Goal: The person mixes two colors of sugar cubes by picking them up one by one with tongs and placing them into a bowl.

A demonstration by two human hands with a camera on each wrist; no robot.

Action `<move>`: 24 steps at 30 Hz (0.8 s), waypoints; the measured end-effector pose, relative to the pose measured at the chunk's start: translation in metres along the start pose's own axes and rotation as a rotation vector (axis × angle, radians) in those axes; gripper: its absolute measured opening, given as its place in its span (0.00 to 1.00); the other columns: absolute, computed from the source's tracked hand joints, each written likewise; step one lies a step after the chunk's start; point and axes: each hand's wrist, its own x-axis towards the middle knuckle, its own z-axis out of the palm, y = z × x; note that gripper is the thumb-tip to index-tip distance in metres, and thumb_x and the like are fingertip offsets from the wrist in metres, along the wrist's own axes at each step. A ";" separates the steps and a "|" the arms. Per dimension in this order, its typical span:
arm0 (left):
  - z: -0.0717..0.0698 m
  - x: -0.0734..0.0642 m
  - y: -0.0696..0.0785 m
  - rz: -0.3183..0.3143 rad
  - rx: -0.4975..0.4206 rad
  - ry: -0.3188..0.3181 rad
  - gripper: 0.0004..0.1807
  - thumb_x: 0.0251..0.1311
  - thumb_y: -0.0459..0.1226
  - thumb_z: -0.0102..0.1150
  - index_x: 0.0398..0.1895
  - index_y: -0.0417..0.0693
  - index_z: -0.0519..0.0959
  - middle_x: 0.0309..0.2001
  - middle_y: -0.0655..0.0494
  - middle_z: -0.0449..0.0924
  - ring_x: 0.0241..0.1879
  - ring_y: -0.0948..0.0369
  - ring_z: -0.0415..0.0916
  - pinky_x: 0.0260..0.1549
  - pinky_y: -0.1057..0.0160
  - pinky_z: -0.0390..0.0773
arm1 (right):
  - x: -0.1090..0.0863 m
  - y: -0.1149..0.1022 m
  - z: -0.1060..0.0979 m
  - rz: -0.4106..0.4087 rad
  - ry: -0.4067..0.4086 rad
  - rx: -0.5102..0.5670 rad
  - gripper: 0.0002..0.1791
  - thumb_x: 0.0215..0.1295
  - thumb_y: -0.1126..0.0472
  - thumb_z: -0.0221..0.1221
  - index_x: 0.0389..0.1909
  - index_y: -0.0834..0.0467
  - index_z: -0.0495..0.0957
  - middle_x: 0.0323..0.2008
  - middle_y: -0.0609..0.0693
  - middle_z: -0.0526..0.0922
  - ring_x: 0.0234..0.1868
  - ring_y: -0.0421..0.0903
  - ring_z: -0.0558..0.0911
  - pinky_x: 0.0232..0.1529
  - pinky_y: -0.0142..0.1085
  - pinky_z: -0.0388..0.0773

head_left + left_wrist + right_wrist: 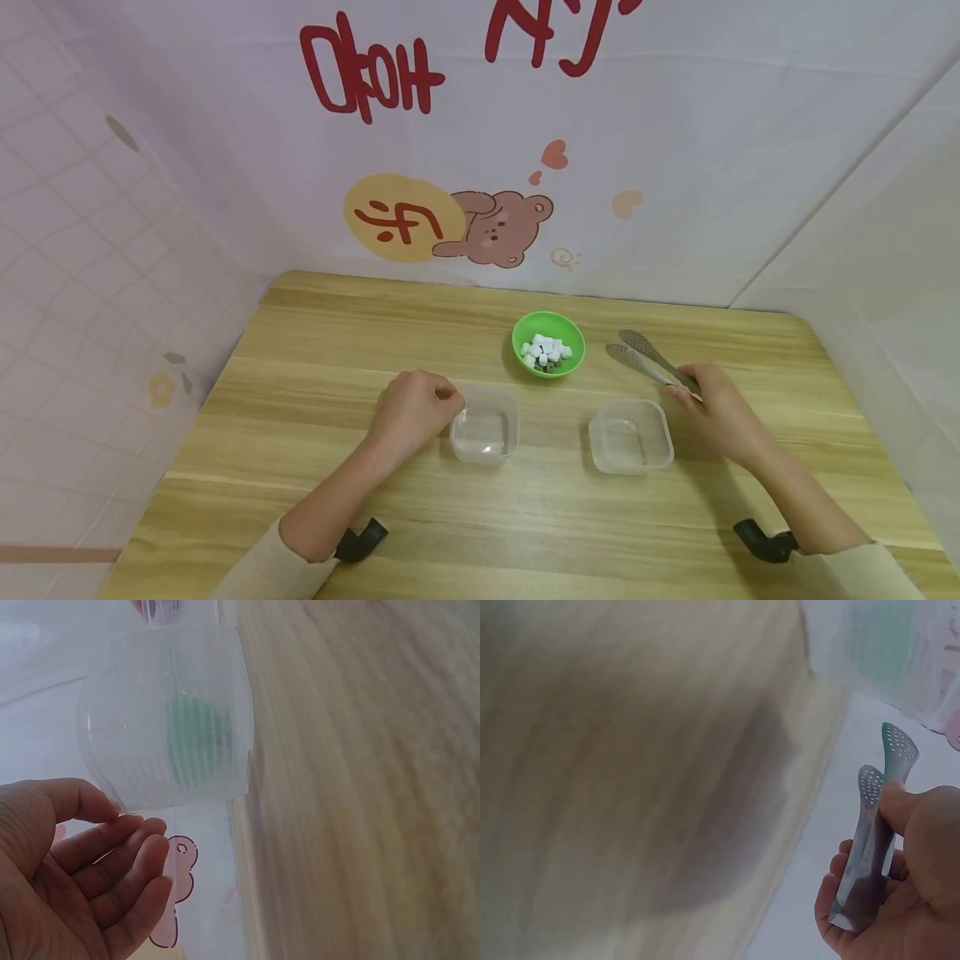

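Observation:
My left hand [414, 410] pinches the upper left rim of a clear plastic container [486, 446] between thumb and forefinger; the other fingers are loosely bent in the left wrist view. My right hand [716, 412] grips metal tongs [866, 855], whose perforated tips stand a little apart with nothing between them. In the head view those tips lie to the right of a green bowl [531, 323] holding white cubes [547, 346] and a few darker pieces [550, 367]. A second clear container [626, 458] stands left of my right hand, not touched by it.
Everything stands on a wood-grain table [540, 533]. Behind it hangs a white cloth [675, 125] with red writing and a printed bear [498, 229]. Black curved pieces [362, 542] stick out at both wrists.

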 end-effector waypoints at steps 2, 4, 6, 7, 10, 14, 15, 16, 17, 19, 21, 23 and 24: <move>0.000 0.000 0.000 0.004 -0.002 0.000 0.10 0.58 0.35 0.60 0.25 0.51 0.90 0.17 0.69 0.78 0.15 0.67 0.62 0.16 0.65 0.61 | -0.001 0.002 0.002 0.006 -0.014 -0.004 0.19 0.76 0.67 0.59 0.55 0.81 0.73 0.45 0.71 0.79 0.46 0.65 0.80 0.43 0.60 0.80; 0.000 0.000 -0.001 0.006 -0.006 0.000 0.10 0.58 0.35 0.60 0.24 0.51 0.90 0.15 0.69 0.76 0.14 0.67 0.60 0.15 0.66 0.59 | -0.002 0.005 0.003 0.013 -0.028 -0.004 0.18 0.76 0.67 0.59 0.54 0.80 0.74 0.44 0.68 0.80 0.43 0.61 0.80 0.40 0.54 0.81; 0.001 0.000 -0.001 0.007 -0.007 0.003 0.11 0.57 0.35 0.60 0.24 0.51 0.90 0.15 0.69 0.76 0.14 0.68 0.59 0.15 0.66 0.58 | -0.003 0.007 0.005 0.023 -0.045 -0.003 0.19 0.76 0.66 0.59 0.55 0.80 0.73 0.44 0.67 0.80 0.42 0.58 0.79 0.38 0.50 0.81; 0.001 0.000 -0.001 0.009 -0.008 0.005 0.11 0.57 0.35 0.60 0.24 0.51 0.90 0.15 0.69 0.76 0.14 0.68 0.59 0.15 0.66 0.58 | -0.004 0.008 0.005 0.028 -0.052 -0.002 0.19 0.77 0.66 0.59 0.55 0.80 0.73 0.44 0.68 0.80 0.42 0.57 0.79 0.38 0.49 0.80; 0.001 -0.001 0.000 0.005 -0.010 0.004 0.11 0.57 0.35 0.60 0.25 0.51 0.91 0.15 0.70 0.76 0.14 0.68 0.60 0.14 0.66 0.58 | -0.006 0.009 0.007 0.038 -0.070 0.000 0.20 0.77 0.65 0.58 0.56 0.81 0.72 0.45 0.70 0.79 0.43 0.59 0.80 0.39 0.51 0.82; 0.001 0.000 0.001 -0.001 -0.009 0.000 0.10 0.57 0.35 0.60 0.26 0.51 0.91 0.16 0.70 0.77 0.15 0.67 0.61 0.15 0.65 0.60 | -0.008 0.012 0.010 0.033 -0.071 -0.012 0.21 0.77 0.65 0.59 0.57 0.82 0.71 0.46 0.72 0.79 0.46 0.63 0.81 0.42 0.56 0.82; 0.000 0.000 0.001 -0.002 -0.006 0.001 0.10 0.57 0.35 0.60 0.26 0.51 0.91 0.16 0.70 0.77 0.15 0.67 0.62 0.15 0.65 0.60 | -0.008 0.012 0.010 0.032 -0.070 -0.018 0.21 0.76 0.65 0.59 0.57 0.82 0.71 0.46 0.73 0.79 0.46 0.64 0.81 0.43 0.57 0.82; 0.001 0.000 0.001 -0.003 -0.005 -0.001 0.10 0.57 0.35 0.60 0.26 0.50 0.91 0.16 0.70 0.78 0.15 0.67 0.62 0.15 0.65 0.61 | -0.009 0.013 0.011 0.030 -0.072 -0.021 0.22 0.76 0.66 0.59 0.57 0.82 0.71 0.47 0.73 0.79 0.47 0.65 0.81 0.43 0.58 0.82; 0.001 0.000 0.001 -0.003 -0.006 -0.002 0.10 0.57 0.35 0.60 0.26 0.50 0.91 0.16 0.69 0.78 0.15 0.67 0.62 0.15 0.65 0.61 | -0.009 0.013 0.011 0.032 -0.075 -0.022 0.22 0.76 0.65 0.59 0.57 0.82 0.71 0.47 0.73 0.79 0.47 0.65 0.81 0.44 0.59 0.82; 0.001 0.000 0.001 -0.003 -0.004 -0.003 0.10 0.57 0.35 0.61 0.26 0.50 0.91 0.16 0.69 0.78 0.15 0.67 0.62 0.16 0.65 0.61 | -0.009 0.013 0.012 0.032 -0.075 -0.028 0.23 0.76 0.65 0.60 0.57 0.82 0.71 0.47 0.74 0.79 0.47 0.66 0.81 0.44 0.59 0.81; 0.000 0.000 0.002 -0.006 -0.004 -0.003 0.10 0.57 0.35 0.60 0.26 0.50 0.91 0.17 0.69 0.78 0.15 0.67 0.62 0.16 0.65 0.61 | -0.010 0.013 0.012 0.029 -0.076 -0.030 0.23 0.75 0.65 0.61 0.57 0.83 0.71 0.47 0.74 0.79 0.47 0.66 0.81 0.44 0.60 0.81; 0.000 -0.001 0.002 -0.010 -0.005 -0.002 0.10 0.57 0.35 0.61 0.26 0.51 0.91 0.17 0.68 0.79 0.14 0.67 0.62 0.15 0.65 0.61 | -0.010 0.012 0.011 0.026 -0.073 -0.032 0.23 0.74 0.65 0.62 0.56 0.82 0.71 0.46 0.73 0.79 0.47 0.65 0.81 0.44 0.59 0.81; 0.000 -0.001 0.002 -0.013 -0.006 -0.003 0.10 0.57 0.35 0.61 0.26 0.51 0.91 0.17 0.68 0.79 0.14 0.67 0.62 0.15 0.65 0.61 | -0.010 0.012 0.011 0.024 -0.075 -0.029 0.23 0.74 0.65 0.62 0.56 0.82 0.71 0.46 0.73 0.79 0.47 0.65 0.81 0.44 0.59 0.81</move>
